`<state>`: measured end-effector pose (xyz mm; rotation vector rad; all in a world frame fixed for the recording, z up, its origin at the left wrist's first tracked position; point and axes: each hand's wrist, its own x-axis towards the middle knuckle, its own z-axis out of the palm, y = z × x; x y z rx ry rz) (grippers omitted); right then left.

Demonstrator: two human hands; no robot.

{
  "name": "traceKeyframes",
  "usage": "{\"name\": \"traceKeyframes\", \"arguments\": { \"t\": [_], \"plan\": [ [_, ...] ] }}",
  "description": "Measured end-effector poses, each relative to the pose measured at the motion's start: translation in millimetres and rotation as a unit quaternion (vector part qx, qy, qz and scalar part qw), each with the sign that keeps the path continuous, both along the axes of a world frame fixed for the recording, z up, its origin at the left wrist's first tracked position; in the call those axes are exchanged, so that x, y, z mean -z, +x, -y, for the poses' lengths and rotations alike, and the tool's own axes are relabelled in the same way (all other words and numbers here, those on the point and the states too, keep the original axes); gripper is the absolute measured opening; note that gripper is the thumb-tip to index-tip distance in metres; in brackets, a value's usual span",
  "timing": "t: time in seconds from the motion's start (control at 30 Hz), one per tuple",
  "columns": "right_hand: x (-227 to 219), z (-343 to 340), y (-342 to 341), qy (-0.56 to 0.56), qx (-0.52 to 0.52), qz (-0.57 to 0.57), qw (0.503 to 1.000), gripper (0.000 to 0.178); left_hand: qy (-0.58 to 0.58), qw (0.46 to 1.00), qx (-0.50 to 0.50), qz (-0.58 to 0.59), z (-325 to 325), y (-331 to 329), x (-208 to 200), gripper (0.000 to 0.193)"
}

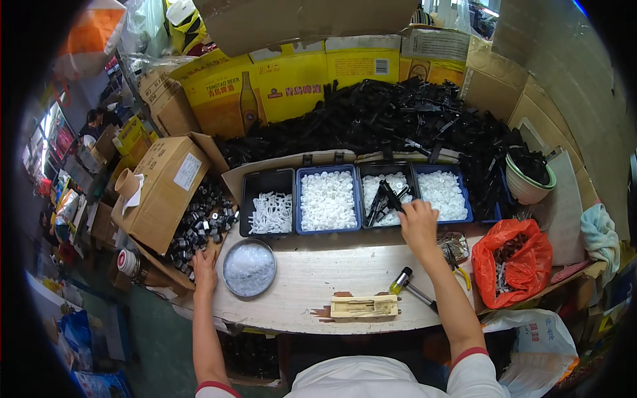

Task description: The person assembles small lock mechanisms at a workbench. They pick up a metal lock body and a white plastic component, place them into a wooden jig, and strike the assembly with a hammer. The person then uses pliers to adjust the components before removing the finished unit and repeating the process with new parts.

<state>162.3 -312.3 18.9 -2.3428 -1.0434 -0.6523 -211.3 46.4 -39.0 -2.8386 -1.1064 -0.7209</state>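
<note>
My left hand [204,268] reaches to the near edge of a heap of small black-and-silver cylindrical parts [192,229] on the left. Its thumb stands apart from the fingers, and nothing held shows. My right hand [419,224] is over the front edge of the third bin [360,219]. Its fingertips are closed on the end of a long black plastic part [393,198]. Beneath that part, several similar black pieces lie on white bits in the bin. A round metal dish [249,268] of small pale pieces stands near my left hand.
Other bins hold white pegs [271,211], white caps [328,201] and white pieces [440,194]. Black parts [371,119] are heaped behind. A hammer [413,289], a slotted wooden block [363,306], yellow-handled pliers [459,268] and a red plastic bag [512,262] occupy the near right.
</note>
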Motion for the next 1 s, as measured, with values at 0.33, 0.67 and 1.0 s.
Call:
{"name": "traceKeyframes", "arguments": {
  "t": [0.33, 0.67, 1.0],
  "plan": [
    [-20.6, 4.2, 7.8, 0.091, -0.074, -0.038, 0.992, 0.009, -0.492, 0.71, 0.028, 0.503, 59.3, -7.3, -37.8, 0.016],
    [-4.0, 76.0, -137.9, -0.18, -0.286, -0.046, 0.94, 0.008, -0.74, 0.582, 0.07, 0.329, 192.0, 59.3, -55.1, 0.025],
    [5.0, 48.0, -136.2, -0.207, -0.36, -0.088, 0.905, 0.01, -0.765, 0.585, 0.163, 0.212, 232.2, 89.8, -54.6, 0.02]
  ]
}}
